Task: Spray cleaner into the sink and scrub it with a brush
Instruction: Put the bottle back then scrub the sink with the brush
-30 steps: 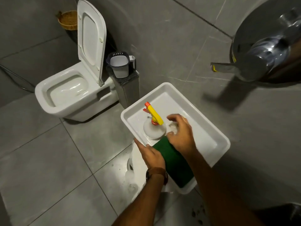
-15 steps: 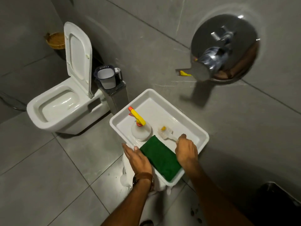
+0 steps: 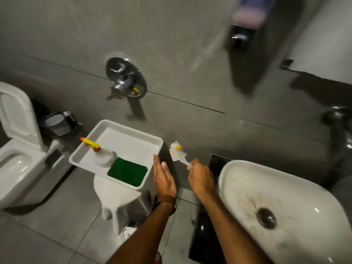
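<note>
A white oval sink (image 3: 297, 189) with brown stains around its drain (image 3: 266, 217) sits at the lower right. My right hand (image 3: 200, 177) grips the handle of a white brush (image 3: 177, 151), bristles up, between the tray and the sink. My left hand (image 3: 163, 174) is flat with fingers together, touching the right edge of the white tray (image 3: 133, 130). In the tray stand a white spray bottle (image 3: 103, 156) with a yellow trigger and a green scrub pad (image 3: 127, 171).
The tray rests on a white stool (image 3: 118, 195). A toilet (image 3: 17, 149) with raised lid is at the left, a dark jug (image 3: 57, 123) beside it. A chrome wall valve (image 3: 125, 80) and a soap dispenser (image 3: 245, 27) hang on the grey tiles.
My right hand has lifted the brush out of the tray and carried it right. The left hand moved from the tray's front edge to its right edge. The view swung right, revealing the sink.
</note>
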{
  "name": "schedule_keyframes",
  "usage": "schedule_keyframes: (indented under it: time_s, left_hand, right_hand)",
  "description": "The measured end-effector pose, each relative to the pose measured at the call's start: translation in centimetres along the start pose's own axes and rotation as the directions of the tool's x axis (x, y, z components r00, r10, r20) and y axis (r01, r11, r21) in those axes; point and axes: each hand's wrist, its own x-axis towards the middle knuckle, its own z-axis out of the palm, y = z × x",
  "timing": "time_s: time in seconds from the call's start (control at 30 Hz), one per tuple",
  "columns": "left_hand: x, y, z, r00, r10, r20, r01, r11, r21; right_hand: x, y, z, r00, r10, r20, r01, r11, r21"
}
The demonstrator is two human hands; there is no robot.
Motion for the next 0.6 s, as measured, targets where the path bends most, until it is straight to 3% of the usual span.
schedule_keyframes:
  time_s: [0.23, 0.37, 0.5, 0.6]
  left_hand:
    - [-11.6, 3.9, 5.5, 0.978, 0.026, 0.206, -0.046, 0.995, 0.090]
    - [-15.9, 3.9, 7.2, 0.950, -0.023, 0.312, -0.044, 0.977, 0.206]
    - [-18.1, 3.3, 8.7, 0.910, -0.041, 0.412, -0.097, 0.946, 0.309]
    - [-18.2, 2.3, 9.4, 0.914, -0.069, 0.399, -0.081, 0.935, 0.346]
  right_hand:
    - [-8.5, 13.4, -10.1, 0.980, 0.107, -0.167, -0.101, 0.994, 0.046]
    - [-13.5, 21.3, -13.6, 0.974, 0.165, -0.157, -0.168, 0.986, -0.003]
    - [-18.4, 28.3, -14.9, 0.958, 0.258, -0.126, -0.278, 0.941, -0.193]
    - [-21.7, 31.6, -14.2, 0.932, 0.349, -0.099, -0.361, 0.872, -0.330]
